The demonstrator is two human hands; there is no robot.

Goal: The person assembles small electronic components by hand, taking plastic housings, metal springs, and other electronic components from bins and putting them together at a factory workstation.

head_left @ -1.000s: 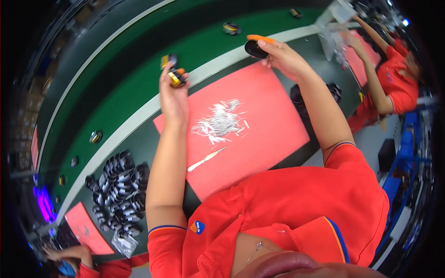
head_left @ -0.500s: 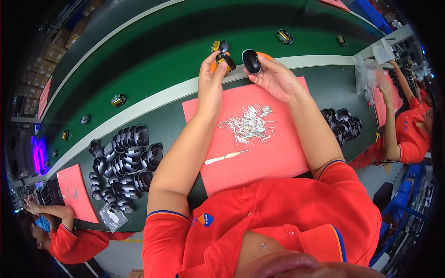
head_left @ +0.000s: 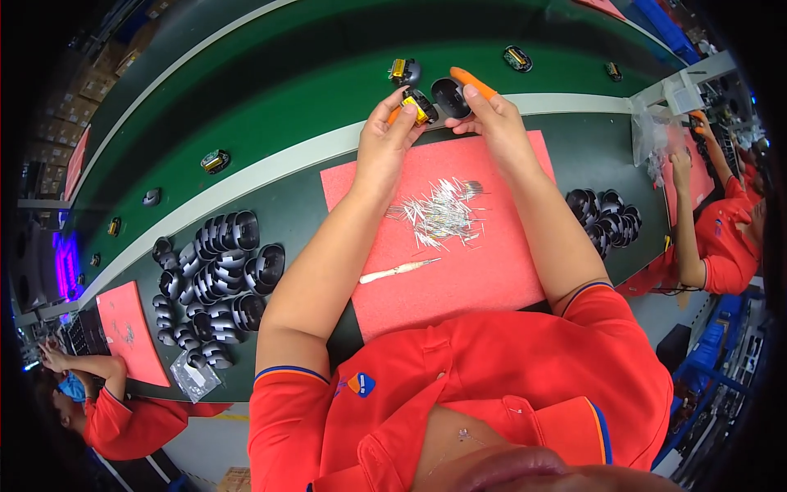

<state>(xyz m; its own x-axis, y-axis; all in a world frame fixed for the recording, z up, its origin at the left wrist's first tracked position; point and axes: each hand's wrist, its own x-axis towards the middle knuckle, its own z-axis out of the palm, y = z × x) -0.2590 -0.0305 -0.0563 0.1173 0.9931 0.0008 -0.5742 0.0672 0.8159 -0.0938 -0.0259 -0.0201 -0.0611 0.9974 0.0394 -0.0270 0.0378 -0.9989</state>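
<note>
My left hand (head_left: 384,138) pinches a small black electronic assembly (head_left: 420,107) with a yellow part on it. Close beside it, my right hand (head_left: 502,135) grips a black oval shell (head_left: 450,97), its hollow side facing me. An orange finger cot (head_left: 474,82) covers my right index finger; some orange also shows behind the left-hand assembly. Both hands are over the far edge of a pink foam mat (head_left: 451,299). On that mat lie a heap of thin whitish slivers (head_left: 447,215) and a pointed hand tool with a pale handle (head_left: 399,271).
Just beyond my hands, another assembly (head_left: 403,71) sits on the green belt (head_left: 311,107), with several more spread along it. Clustered black shells (head_left: 217,279) stand at left, more shells (head_left: 602,220) at right. Co-workers in red (head_left: 139,422) sit on both sides.
The shell in my right hand has turned from its rounded outside to its hollow side. My left hand has shifted slightly right, and the assembly's yellow part shows more.
</note>
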